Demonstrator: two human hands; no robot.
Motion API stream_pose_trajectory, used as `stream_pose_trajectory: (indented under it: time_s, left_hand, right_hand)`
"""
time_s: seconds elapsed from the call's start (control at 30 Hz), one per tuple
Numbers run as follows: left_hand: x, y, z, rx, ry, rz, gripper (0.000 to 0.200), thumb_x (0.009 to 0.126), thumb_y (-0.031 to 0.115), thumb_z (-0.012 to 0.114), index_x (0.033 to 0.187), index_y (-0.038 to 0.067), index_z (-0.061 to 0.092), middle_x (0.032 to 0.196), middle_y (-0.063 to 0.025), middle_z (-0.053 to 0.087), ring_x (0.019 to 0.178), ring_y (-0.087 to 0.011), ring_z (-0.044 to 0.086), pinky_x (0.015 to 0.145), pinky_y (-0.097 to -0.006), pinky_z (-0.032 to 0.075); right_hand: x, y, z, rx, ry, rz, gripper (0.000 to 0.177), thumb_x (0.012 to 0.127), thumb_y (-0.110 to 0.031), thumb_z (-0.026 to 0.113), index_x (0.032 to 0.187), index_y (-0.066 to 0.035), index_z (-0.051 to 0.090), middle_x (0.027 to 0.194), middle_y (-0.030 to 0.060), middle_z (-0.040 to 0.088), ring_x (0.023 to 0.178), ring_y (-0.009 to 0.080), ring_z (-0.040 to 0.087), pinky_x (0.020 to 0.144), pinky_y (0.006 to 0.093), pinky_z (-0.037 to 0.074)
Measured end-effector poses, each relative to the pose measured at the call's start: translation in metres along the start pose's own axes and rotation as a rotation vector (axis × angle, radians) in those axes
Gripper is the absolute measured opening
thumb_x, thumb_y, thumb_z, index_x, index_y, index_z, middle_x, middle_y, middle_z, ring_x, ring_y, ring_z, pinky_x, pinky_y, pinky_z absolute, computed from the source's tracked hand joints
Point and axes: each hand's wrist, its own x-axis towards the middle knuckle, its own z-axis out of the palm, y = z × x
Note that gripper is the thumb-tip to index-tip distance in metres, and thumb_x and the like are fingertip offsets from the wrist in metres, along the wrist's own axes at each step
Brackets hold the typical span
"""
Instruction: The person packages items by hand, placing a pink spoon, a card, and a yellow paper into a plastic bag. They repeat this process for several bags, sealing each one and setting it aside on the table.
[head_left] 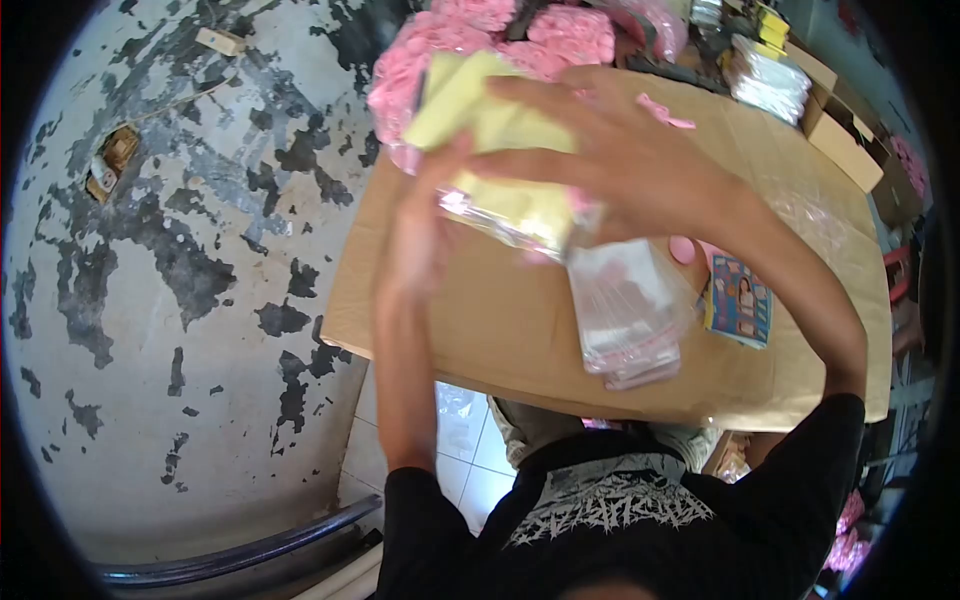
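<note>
Several pale yellow packets [515,205] with clear plastic around them are held up over the far left part of the table, blurred by motion. My left hand [428,220] grips them at their left side, its thumb across the yellow front. From the right, my right hand [620,150] reaches over the packets, its fingers bent on their face. What exactly the packets contain I cannot make out. Below and right of them lies a stack of clear plastic bags [630,310]. A blue printed card stack [740,300] sits beside the bags, near a small pink round piece [682,249].
Brown cardboard covers the table [480,340]. Pink bundles in plastic [570,35] are heaped at its far edge. A small pink strip [665,110] lies on the cardboard. Clear-wrapped packs [768,80] and an open carton [840,145] stand far right. A peeling wall [200,300] rises left.
</note>
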Motion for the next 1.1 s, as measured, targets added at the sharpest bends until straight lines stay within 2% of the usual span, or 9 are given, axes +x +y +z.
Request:
stream_pose_trajectory:
  time_s: [0.1, 0.33, 0.47, 0.63, 0.7, 0.83, 0.87, 0.97, 1.1]
  left_hand:
    - [-0.031, -0.040, 0.079, -0.093, -0.031, 0.046, 0.039, 0.094, 0.027, 0.057, 0.125, 0.004, 0.052, 0.111, -0.0052, 0.062, 0.096, -0.0124, 0.063, 0.080, -0.0268, 0.052]
    - [-0.113, -0.091, 0.214, -0.140, -0.562, -0.601, 0.075, 0.096, 0.024, 0.056, 0.148, -0.002, 0.009, 0.137, -0.0163, 0.042, 0.115, -0.0175, 0.049, 0.093, -0.0307, 0.043]
    - [-0.148, -0.146, 0.288, -0.391, -0.777, -0.443, 0.074, 0.095, 0.027, 0.058, 0.150, 0.007, 0.013, 0.122, -0.0070, 0.049, 0.086, -0.0077, 0.052, 0.064, -0.0224, 0.046]
    - [-0.193, -0.212, 0.359, -0.341, -1.092, -0.540, 0.078, 0.098, 0.035, 0.051, 0.152, 0.008, 0.001, 0.119, -0.0101, 0.048, 0.079, -0.0100, 0.049, 0.063, -0.0249, 0.044]
    - [-0.203, -0.241, 0.376, -0.301, -1.306, -0.747, 0.073, 0.099, 0.038, 0.049, 0.149, 0.001, 0.011, 0.121, -0.0135, 0.051, 0.094, -0.0144, 0.053, 0.081, -0.0296, 0.046]
    - [-0.241, -0.303, 0.413, -0.249, -1.452, -0.682, 0.068, 0.098, 0.038, 0.050, 0.146, 0.000, 0.020, 0.106, -0.0098, 0.054, 0.085, -0.0136, 0.053, 0.077, -0.0283, 0.046]
    - [-0.258, -0.333, 0.424, -0.261, -1.492, -0.674, 0.077, 0.093, 0.057, 0.048, 0.138, -0.003, 0.035, 0.094, -0.0076, 0.055, 0.078, -0.0147, 0.051, 0.067, -0.0296, 0.044]
    - [-0.246, -0.370, 0.445, 0.011, -1.788, -0.685, 0.096, 0.089, 0.073, 0.032, 0.143, -0.006, 0.027, 0.120, -0.0220, 0.055, 0.108, -0.0292, 0.055, 0.093, -0.0415, 0.043]
    - [-0.235, -0.452, 0.419, 0.433, -1.600, -0.510, 0.086, 0.090, 0.066, 0.036, 0.143, -0.001, 0.028, 0.133, -0.0216, 0.047, 0.122, -0.0292, 0.047, 0.104, -0.0423, 0.035]
  right_hand:
    - [-0.077, -0.019, -0.047, -0.118, -0.148, 0.166, 0.075, 0.052, -0.014, 0.083, 0.120, -0.038, 0.062, 0.152, 0.0063, 0.032, 0.119, 0.0330, 0.040, 0.099, 0.0390, 0.039]
    - [-0.255, -0.072, -0.121, -0.166, -0.075, 0.307, 0.037, 0.067, -0.027, 0.077, 0.099, -0.043, 0.071, 0.142, 0.0056, 0.046, 0.104, 0.0249, 0.038, 0.077, 0.0308, 0.041]
    - [-0.347, -0.143, -0.150, -0.214, -0.177, 0.679, 0.048, 0.056, -0.027, 0.084, 0.099, -0.041, 0.068, 0.141, 0.0123, 0.045, 0.106, 0.0298, 0.040, 0.083, 0.0376, 0.041]
    - [-0.419, -0.232, -0.150, -0.303, -0.279, 1.215, 0.070, 0.049, -0.010, 0.083, 0.110, -0.033, 0.059, 0.146, 0.0155, 0.037, 0.114, 0.0382, 0.041, 0.092, 0.0461, 0.041]
    - [-0.441, -0.263, -0.138, -0.311, -0.326, 1.434, 0.075, 0.048, -0.003, 0.080, 0.115, -0.031, 0.058, 0.149, 0.0136, 0.034, 0.117, 0.0408, 0.040, 0.094, 0.0488, 0.042]
    - [-0.479, -0.305, -0.112, -0.312, -0.246, 1.656, 0.081, 0.051, 0.004, 0.074, 0.123, -0.029, 0.055, 0.149, 0.0137, 0.033, 0.120, 0.0399, 0.039, 0.095, 0.0497, 0.043]
    - [-0.494, -0.314, -0.104, -0.318, -0.249, 1.690, 0.082, 0.053, 0.002, 0.074, 0.127, -0.027, 0.055, 0.150, 0.0135, 0.033, 0.122, 0.0400, 0.038, 0.099, 0.0501, 0.041]
    - [-0.570, -0.349, -0.059, -0.338, -0.385, 1.697, 0.102, 0.045, -0.010, 0.088, 0.137, -0.022, 0.045, 0.153, 0.0151, 0.025, 0.132, 0.0420, 0.031, 0.106, 0.0521, 0.036]
    - [-0.589, -0.359, -0.029, -0.025, -0.556, 1.961, 0.120, 0.046, -0.019, 0.091, 0.149, -0.022, 0.029, 0.157, 0.0106, 0.013, 0.140, 0.0380, 0.018, 0.113, 0.0528, 0.026]
